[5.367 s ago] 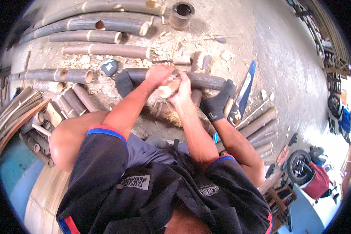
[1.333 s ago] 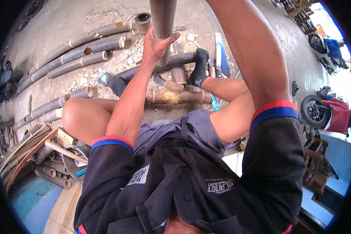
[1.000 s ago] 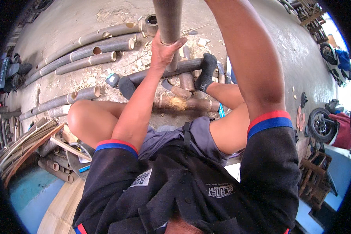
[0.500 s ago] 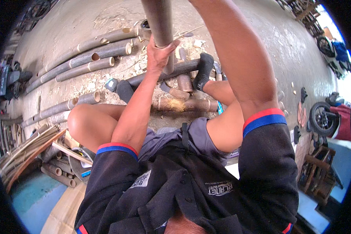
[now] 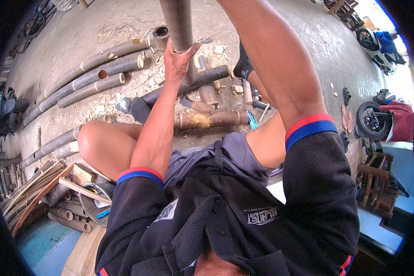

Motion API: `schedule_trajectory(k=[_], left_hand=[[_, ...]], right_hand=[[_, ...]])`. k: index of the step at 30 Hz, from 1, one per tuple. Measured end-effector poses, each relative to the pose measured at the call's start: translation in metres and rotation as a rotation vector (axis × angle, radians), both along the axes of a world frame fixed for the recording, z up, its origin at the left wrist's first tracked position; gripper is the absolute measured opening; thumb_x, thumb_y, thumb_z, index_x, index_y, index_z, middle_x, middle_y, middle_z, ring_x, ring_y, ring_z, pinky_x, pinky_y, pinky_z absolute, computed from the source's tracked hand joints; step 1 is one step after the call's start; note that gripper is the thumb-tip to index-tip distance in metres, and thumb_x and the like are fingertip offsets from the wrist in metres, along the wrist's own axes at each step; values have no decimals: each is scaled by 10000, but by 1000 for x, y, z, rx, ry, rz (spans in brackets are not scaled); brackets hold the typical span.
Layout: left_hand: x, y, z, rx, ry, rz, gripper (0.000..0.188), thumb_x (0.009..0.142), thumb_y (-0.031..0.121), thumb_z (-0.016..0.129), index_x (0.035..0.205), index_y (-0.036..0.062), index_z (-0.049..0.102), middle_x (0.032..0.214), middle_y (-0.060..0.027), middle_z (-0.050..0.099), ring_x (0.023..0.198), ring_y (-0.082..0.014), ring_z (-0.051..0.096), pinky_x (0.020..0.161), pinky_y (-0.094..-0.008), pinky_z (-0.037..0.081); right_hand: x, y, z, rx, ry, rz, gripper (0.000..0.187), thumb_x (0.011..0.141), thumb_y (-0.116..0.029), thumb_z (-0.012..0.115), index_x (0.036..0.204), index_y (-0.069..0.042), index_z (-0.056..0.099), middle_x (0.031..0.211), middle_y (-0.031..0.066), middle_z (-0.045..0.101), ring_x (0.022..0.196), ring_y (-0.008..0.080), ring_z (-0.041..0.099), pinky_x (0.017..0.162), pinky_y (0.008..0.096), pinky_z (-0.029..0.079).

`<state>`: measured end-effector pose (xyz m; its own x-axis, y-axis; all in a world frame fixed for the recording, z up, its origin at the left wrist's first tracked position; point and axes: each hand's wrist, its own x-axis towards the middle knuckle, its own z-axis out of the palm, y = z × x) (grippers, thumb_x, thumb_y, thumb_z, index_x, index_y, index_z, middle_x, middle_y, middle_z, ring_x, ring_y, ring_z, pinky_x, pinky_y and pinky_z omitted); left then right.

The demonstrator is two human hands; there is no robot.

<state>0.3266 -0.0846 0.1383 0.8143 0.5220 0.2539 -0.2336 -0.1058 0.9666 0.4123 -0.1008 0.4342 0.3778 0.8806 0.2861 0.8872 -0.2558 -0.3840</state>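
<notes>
A thick grey-brown bamboo pole (image 5: 177,20) stands steeply before me, its upper part cut off by the top edge. My left hand (image 5: 178,60) is wrapped around it low down. The pole's bottom end comes down at a dark bamboo length (image 5: 209,77) lying on the floor; whether they touch I cannot tell. My right forearm (image 5: 276,60) reaches up past the top edge, so the right hand is out of sight. Closer to me lies a brown bamboo piece (image 5: 227,118) with a tuft of yellowish fibres (image 5: 199,120) on it. Short bamboo offcuts (image 5: 208,94) lie between.
Several long notched bamboo poles (image 5: 96,87) lie at left. An upright bamboo cup-like section (image 5: 161,37) stands behind my left hand. Split strips (image 5: 32,184) are heaped lower left. A blue-handled tool (image 5: 252,120) lies by my right thigh. A motorbike wheel (image 5: 371,120) and sandals (image 5: 347,118) are at right.
The whole view has shifted a little. My right foot has moved off the dark bamboo length and is now partly behind my forearm. My left hand keeps its grip on the pole.
</notes>
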Motion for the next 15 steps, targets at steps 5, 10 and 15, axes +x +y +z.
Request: schedule_trajectory(k=[5,10,15], left_hand=[[-4,-7,6,10,-17,5,591,773,340,905,1172,27,601,1023,-77,708,924,-149,653,844,-312,529],[-3,-1,0,-4,-20,-4,577,779,328,901,1169,29,597,1012,-76,707,917,-155,658,838,-313,531],[-3,-6,0,6,19,3,593,780,362,900,1161,21,599,1007,-84,710,899,-166,663,826,-323,535]], right_hand=[[11,3,-3,-19,-71,15,589,853,-628,647,895,-56,779,807,128,738,790,247,709,749,417,544],[0,-1,1,-5,-25,-1,588,858,-625,640,918,-57,782,847,142,746,831,271,717,777,423,548],[3,0,-4,31,-151,-29,654,859,-616,629,980,10,771,981,203,746,935,313,721,845,435,563]])
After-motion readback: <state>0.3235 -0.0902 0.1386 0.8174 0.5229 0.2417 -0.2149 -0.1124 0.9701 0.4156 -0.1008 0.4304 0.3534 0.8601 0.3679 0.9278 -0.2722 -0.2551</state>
